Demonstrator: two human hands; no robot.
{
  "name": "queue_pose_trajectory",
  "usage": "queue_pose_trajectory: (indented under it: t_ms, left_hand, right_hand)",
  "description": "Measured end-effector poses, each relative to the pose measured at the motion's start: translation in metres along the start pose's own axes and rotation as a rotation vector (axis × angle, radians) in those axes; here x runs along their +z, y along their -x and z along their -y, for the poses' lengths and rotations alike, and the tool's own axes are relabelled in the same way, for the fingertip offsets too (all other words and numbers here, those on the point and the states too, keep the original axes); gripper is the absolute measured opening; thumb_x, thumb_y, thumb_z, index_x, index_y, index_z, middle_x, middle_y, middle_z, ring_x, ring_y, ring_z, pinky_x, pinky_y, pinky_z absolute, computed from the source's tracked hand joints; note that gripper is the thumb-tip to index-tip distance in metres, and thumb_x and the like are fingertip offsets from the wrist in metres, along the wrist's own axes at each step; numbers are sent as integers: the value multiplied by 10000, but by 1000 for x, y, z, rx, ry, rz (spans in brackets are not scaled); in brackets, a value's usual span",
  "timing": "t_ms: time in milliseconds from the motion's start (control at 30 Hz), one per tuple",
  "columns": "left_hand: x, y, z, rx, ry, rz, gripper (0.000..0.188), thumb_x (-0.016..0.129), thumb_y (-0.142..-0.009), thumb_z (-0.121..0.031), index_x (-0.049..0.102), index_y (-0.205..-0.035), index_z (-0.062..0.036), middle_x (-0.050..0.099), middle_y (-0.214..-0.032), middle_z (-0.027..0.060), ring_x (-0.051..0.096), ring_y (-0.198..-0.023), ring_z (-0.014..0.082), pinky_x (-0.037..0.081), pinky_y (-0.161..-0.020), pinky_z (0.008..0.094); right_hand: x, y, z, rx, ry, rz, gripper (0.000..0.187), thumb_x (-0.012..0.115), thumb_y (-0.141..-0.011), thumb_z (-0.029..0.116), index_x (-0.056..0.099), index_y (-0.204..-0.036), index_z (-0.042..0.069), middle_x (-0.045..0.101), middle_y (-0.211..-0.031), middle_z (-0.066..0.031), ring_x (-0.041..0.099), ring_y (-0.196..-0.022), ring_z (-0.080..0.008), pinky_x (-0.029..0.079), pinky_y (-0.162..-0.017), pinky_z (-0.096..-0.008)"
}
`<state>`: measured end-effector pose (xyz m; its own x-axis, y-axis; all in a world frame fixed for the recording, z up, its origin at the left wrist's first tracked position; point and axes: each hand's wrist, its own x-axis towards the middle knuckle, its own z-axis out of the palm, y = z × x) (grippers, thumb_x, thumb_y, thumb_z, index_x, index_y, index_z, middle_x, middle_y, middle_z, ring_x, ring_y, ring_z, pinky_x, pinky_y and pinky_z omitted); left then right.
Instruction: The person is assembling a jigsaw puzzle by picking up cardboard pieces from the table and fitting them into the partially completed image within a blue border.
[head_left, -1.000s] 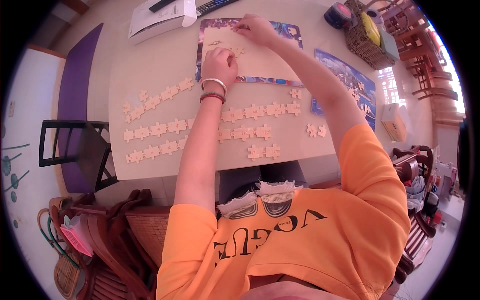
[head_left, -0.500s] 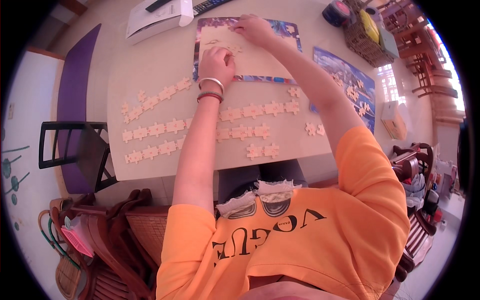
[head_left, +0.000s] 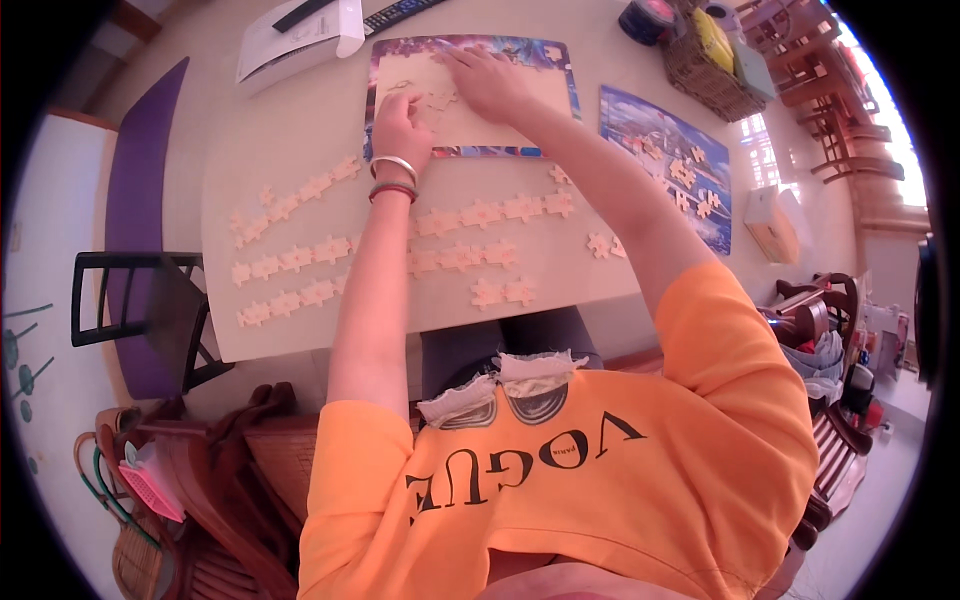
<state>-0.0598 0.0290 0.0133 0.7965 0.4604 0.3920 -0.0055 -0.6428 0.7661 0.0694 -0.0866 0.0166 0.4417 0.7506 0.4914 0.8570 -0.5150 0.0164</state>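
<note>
A puzzle tray [head_left: 490, 152] with a colourful purple-blue border lies on the table's far side, its pale middle bare apart from a few loose pieces [head_left: 440, 101]. My right hand [head_left: 487, 82] rests over the tray's upper border, palm down with fingers stretched out. Over the tray's left part, my left hand [head_left: 402, 126] has its fingers curled together; whatever they pinch is hidden. Nearer to me, pale puzzle pieces lie back side up in several rows, including a long row [head_left: 490, 212], a slanting row [head_left: 300, 195] and a short pair [head_left: 503, 293]. My left forearm covers part of the rows.
Right of the tray lies a blue picture sheet [head_left: 630, 115] with loose pieces [head_left: 685, 172] on it. A wicker basket [head_left: 710, 80] stands at the far right, a white box [head_left: 300, 45] and black remote [head_left: 400, 13] at the far left. A black chair [head_left: 140, 290] stands left.
My right hand has flattened and its fingers have spread on the tray's upper border. The left hand stays over the tray's left part. The whole view has shifted slightly.
</note>
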Motion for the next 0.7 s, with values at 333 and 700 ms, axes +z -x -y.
queue_pose_trajectory:
  t_ms: [333, 700]
  left_hand:
    - [1, -6, 12, -142, 276, -91, 285, 393, -746, 86, 582, -945, 10, 620, -866, 103, 611, -739, 172, 502, -710, 283]
    - [-3, -6, 10, -229, 343, -84, 289, 384, -756, 76, 588, -955, 29, 626, -874, 108, 618, -754, 174, 502, -719, 277]
  right_hand:
    - [1, 11, 7, 147, -37, -122, 363, 470, -822, 127, 523, -1178, 82, 510, -1212, -66, 442, -1162, -247, 366, -946, -399]
    - [-30, 19, 52, -31, -299, 165, 324, 617, -764, 315, 633, -987, 81, 582, -1023, -69, 514, -997, -256, 434, -866, -371]
